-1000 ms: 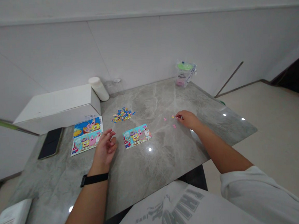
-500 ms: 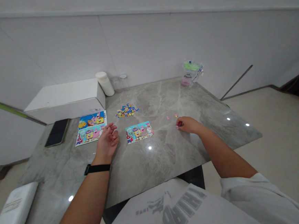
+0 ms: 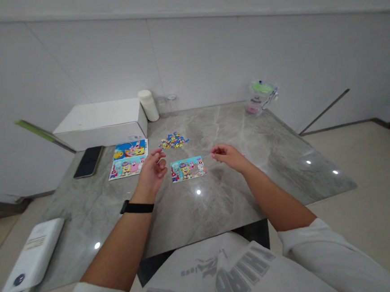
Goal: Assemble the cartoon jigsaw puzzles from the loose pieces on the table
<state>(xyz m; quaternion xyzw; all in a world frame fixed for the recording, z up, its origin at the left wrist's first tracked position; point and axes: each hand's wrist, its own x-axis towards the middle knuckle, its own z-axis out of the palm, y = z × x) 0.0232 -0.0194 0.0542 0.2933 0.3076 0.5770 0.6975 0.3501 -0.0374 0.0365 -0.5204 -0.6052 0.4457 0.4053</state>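
On the worktop, the cartoon puzzle lies flat. Right of it, the right hand has its fingers pinched, any piece between them too small to tell. Left of it, the left hand curls loosely, fingers parted; behind it sits the piece pile.

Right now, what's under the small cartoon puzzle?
Grey tabletop shows around the small cartoon puzzle, which looks to lie flat on it. What's directly beneath is covered, so I can't tell if anything thin is there.
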